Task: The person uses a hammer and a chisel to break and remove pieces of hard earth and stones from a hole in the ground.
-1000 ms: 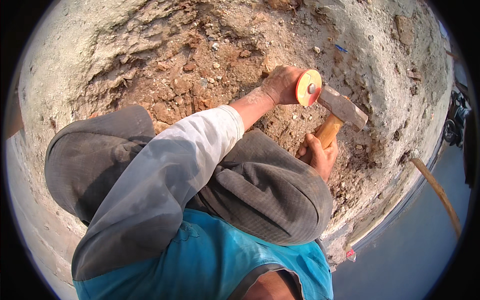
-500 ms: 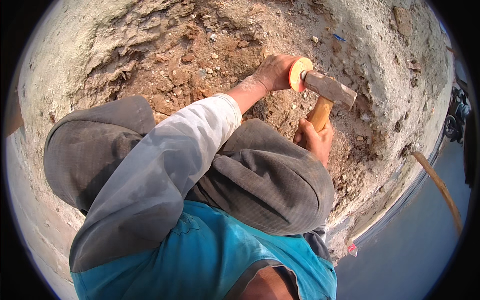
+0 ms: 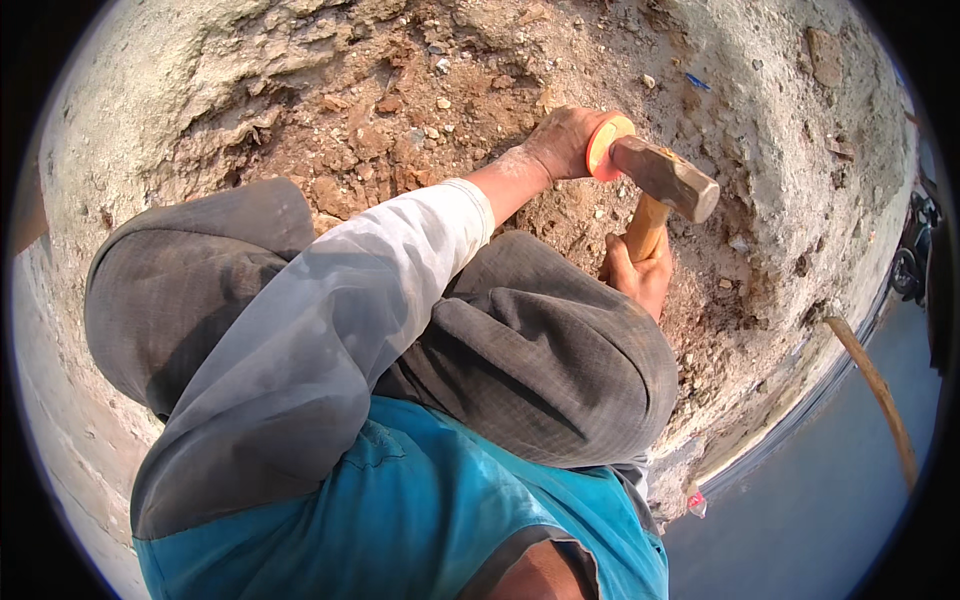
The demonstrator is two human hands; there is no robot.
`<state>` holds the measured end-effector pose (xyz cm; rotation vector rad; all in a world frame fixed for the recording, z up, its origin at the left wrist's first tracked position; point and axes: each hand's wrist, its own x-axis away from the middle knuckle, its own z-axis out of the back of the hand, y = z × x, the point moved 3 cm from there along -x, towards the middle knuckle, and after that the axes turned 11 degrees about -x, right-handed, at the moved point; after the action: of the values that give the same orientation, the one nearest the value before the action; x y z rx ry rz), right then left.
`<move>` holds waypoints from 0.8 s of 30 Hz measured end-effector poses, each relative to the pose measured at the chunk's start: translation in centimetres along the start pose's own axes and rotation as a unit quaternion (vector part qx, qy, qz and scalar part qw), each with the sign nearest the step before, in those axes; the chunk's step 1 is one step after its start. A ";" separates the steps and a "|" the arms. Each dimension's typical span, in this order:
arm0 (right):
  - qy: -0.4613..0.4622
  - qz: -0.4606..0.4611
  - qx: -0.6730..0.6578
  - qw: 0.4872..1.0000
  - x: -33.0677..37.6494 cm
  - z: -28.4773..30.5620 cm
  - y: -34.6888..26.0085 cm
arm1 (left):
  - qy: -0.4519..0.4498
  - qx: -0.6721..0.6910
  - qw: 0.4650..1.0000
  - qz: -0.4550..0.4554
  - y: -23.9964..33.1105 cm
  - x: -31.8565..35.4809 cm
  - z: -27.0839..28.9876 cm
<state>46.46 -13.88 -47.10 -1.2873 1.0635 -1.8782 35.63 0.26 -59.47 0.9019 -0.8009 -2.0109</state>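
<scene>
My left hand [image 3: 565, 143] is closed around a chisel whose round orange hand guard [image 3: 607, 147] faces up. The chisel's shaft and tip are hidden by the hand and guard. In my right hand [image 3: 640, 276] is the wooden handle of a hammer [image 3: 664, 178]. Its steel head lies right at the guard, over the chisel's struck end; contact is not certain from this angle. Around both hands spreads rough, broken earth [image 3: 370, 150] with loose crumbs and pebbles.
My bent knees [image 3: 545, 370] in dark trousers are close below the hands. At the right a wooden stick [image 3: 875, 390] slants past the edge of the dug ground, over a smooth grey surface [image 3: 800, 500]. A blue scrap [image 3: 697, 82] lies on the soil; a motorbike [image 3: 910, 250] stands far right.
Both hands appear slightly farther right, along with the ground around them, as the view has shifted. The hammer head now covers the chisel end that showed before. Both grips are the same.
</scene>
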 end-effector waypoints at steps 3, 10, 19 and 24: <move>0.031 -0.120 -0.121 0.985 0.6 -0.1 -0.8 | -0.001 0.006 1.000 0.019 -1.5 0.8 -0.5; 0.178 0.348 -0.242 0.888 1.3 7.5 -13.1 | -0.021 -0.021 1.000 0.005 -0.5 0.4 0.5; 0.028 -0.103 -0.080 0.991 2.1 -1.0 1.4 | -0.051 0.006 0.998 0.039 -2.4 0.8 0.3; 0.156 0.079 -0.205 0.963 2.7 0.8 -4.7 | -0.084 -0.047 0.993 0.064 -3.4 2.2 0.7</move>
<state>46.03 -14.07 -41.60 -1.0933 1.7411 -1.8362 32.79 0.24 -62.44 0.6191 -0.8258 -2.0121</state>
